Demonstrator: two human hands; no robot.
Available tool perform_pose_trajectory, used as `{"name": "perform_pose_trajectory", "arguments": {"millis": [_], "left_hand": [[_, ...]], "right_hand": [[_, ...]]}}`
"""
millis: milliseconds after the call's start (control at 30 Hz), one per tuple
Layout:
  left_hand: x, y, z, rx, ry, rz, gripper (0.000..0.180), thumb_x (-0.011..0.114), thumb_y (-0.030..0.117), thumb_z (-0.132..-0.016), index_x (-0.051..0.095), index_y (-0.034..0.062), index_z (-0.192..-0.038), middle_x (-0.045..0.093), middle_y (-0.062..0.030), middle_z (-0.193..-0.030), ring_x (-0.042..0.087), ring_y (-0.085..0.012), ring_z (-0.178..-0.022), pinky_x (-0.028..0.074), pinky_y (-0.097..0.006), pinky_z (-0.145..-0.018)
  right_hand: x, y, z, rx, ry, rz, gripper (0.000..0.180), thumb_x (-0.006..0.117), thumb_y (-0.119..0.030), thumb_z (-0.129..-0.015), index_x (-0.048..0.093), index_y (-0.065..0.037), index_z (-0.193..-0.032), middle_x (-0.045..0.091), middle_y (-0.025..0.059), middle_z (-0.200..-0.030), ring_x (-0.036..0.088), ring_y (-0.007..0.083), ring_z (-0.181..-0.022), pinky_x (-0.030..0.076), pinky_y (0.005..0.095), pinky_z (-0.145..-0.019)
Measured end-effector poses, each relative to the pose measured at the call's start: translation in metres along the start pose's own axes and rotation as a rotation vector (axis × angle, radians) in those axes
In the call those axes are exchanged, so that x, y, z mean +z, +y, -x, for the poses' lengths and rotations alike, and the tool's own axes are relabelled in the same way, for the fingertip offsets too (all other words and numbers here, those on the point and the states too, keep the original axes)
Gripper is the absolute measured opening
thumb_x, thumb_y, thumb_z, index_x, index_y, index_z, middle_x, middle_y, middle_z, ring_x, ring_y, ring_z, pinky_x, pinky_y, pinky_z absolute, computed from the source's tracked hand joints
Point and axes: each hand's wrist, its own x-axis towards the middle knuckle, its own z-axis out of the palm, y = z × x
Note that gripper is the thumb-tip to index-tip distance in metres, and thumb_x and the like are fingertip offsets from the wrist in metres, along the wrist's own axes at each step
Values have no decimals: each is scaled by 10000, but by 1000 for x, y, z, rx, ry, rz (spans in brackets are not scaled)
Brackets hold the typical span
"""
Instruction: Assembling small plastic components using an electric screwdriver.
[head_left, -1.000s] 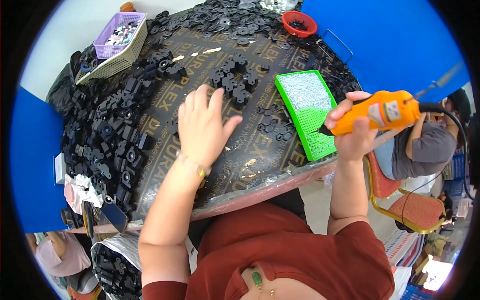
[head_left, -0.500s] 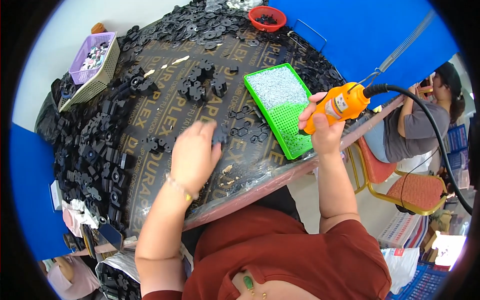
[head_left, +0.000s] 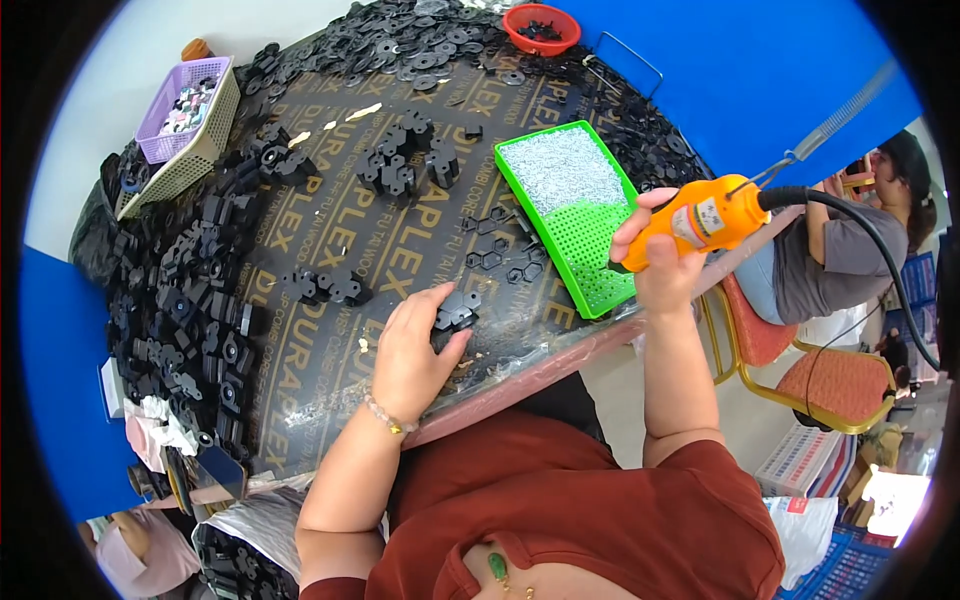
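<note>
My right hand (head_left: 660, 250) is wrapped round an orange electric screwdriver (head_left: 715, 222), which hangs from a coiled spring and trails a black cable. Its tip points left, over the edge of a green perforated tray (head_left: 572, 262) that holds a heap of small silvery pieces (head_left: 562, 170). Close to the table's front edge, my left hand (head_left: 415, 338) has its thumb and fingers round a black hexagonal plastic part (head_left: 457, 311) resting on the tabletop. Several flat black hexagonal rings (head_left: 490, 250) lie between that part and the tray.
Black parts (head_left: 395, 165) stand in clusters mid-table, with heaps (head_left: 205, 300) along the left and back. A purple basket (head_left: 165, 150) sits at the far left, a red bowl (head_left: 541, 30) at the back. A co-worker (head_left: 850, 235) sits at the right beside chairs (head_left: 835, 388).
My left hand has moved right and nearer to me, and now has the black hexagonal part in its grasp. The screwdriver in my right hand has shifted slightly to the right.
</note>
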Motion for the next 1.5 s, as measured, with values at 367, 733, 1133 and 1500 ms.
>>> {"name": "perform_pose_trajectory", "arguments": {"millis": [367,733,1133,1500], "left_hand": [[-3,-4,1,74,14,40,534,792,78,-748,597,35,-1243,647,-166,-1151,610,-357,-1062,495,-404,-920],[-4,-4,1,83,-4,104,525,766,59,-760,580,7,-1249,638,-169,-1150,599,-364,-1064,478,-419,-943],[-4,-1,2,57,2,100,509,765,71,-758,587,10,-1231,639,-169,-1132,601,-368,-1041,484,-425,-919],[-9,-5,1,131,-21,134,591,692,2,-747,544,19,-1320,617,-191,-1229,589,-373,-1127,463,-413,-993]], "right_hand": [[74,-32,-6,9,-168,-124,697,663,-639,-841,457,-37,-1126,640,121,-749,599,192,-558,504,302,-501],[115,0,-3,130,-321,-227,661,742,-533,-837,504,18,-1114,647,135,-745,621,187,-572,528,285,-547],[120,19,5,232,-293,-196,474,780,-314,-855,513,-3,-1094,669,108,-798,631,164,-638,524,275,-589],[85,-18,-12,75,-283,-298,694,759,-543,-814,499,17,-1130,648,132,-714,609,177,-532,520,300,-492]]}}
